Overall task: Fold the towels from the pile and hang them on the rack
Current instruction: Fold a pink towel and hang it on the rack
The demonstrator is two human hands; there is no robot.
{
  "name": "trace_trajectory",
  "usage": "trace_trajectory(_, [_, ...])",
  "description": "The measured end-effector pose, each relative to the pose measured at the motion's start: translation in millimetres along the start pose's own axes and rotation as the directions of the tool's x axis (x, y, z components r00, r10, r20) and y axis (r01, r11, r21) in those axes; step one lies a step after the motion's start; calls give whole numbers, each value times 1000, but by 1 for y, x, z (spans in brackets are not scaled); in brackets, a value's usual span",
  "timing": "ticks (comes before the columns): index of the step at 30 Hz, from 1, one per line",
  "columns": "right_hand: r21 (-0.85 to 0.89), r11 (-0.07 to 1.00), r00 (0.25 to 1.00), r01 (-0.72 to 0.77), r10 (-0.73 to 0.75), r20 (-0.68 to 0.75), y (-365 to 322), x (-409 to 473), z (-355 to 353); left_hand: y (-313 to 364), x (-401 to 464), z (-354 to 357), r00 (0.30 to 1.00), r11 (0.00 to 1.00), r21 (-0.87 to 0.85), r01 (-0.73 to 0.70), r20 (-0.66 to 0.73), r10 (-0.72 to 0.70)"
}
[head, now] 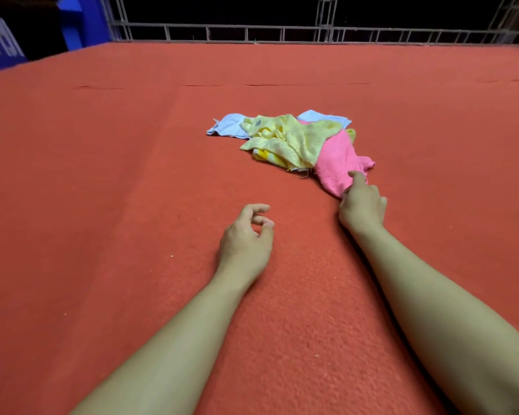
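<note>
pinching the near corner of the pink towel (339,163) with the right hand (361,203), at the pile's (288,137) right edge on the red surface (102,175); left hand (246,235) loosely curled, holding nothing. first step, likely: pulling it free to spread flat.

Setting unclear — red felt-covered surface (102,175), metal grille railing (282,32) behind, dark beyond.

A pile of towels (291,142) lies on the cloth-covered surface (102,175) ahead of me. My right hand (361,202) touches its near right edge, my left hand (246,235) sits nearer (left of it), a railing (282,32) behind.
</note>
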State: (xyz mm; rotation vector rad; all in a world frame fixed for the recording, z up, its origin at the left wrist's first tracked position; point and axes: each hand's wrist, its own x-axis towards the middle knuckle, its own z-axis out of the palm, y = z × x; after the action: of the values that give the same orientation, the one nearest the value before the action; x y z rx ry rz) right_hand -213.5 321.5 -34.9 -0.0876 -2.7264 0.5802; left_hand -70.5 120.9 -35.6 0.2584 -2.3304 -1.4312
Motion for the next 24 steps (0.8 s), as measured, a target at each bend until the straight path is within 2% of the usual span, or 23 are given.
trace_trajectory(3, [29,1000,999,-3,2,43,-10,-17,-10,2,-1,0,1000,1000,5,-1,0,1])
trace_trajectory(6, [225,973,993,-60,35,112,-35,-50,-18,3,0,-1,1000,1000,-26,5,-30,-6])
trace_trajectory(10, [502,865,970,-18,-107,218,-94,-120,-17,2,3,-8,993,978,-203,40,-104,-62])
trace_trajectory(12, [613,789,961,-41,-138,241,-117,-151,-15,2,5,-15,989,947,-312,79,-98,-115])
trace_trajectory(15, [671,741,975,45,-180,134,-120,-172,-14,1,1,-25,988,868,-481,123,-21,-152])
trace_trajectory(19, [651,740,943,172,-314,108,-105,-172,-17,2,-15,-36,984,883,-435,177,81,-157])
trace_trajectory(22, [665,721,972,197,-232,-37,-98,-167,-21,1,-24,-52,978,885,-423,194,8,-211])
trace_trajectory(24, [642,745,982,182,-172,-79,-92,-162,-22,-5,-32,-72,964,870,-440,222,-35,-263])
